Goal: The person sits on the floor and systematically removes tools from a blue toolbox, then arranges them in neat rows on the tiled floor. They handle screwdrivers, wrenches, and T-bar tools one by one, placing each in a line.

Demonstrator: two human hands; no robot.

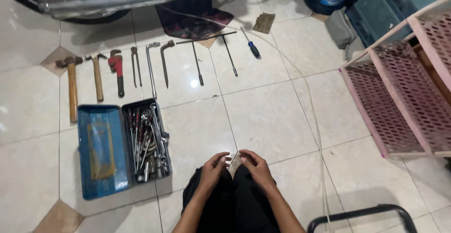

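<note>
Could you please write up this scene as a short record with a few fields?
Setting: tiled floor, seen from above
Left hand: fingertips at a small pale item, too small to identify
Right hand: fingertips on the same item
Toolbox: blue, open, left of the hands, full of sockets and wrenches
Tool row: two hammers, red pipe wrench, pliers, wrenches, screwdriver
Tube: thin, clear, running across the floor
Rack: pink, at right
</note>
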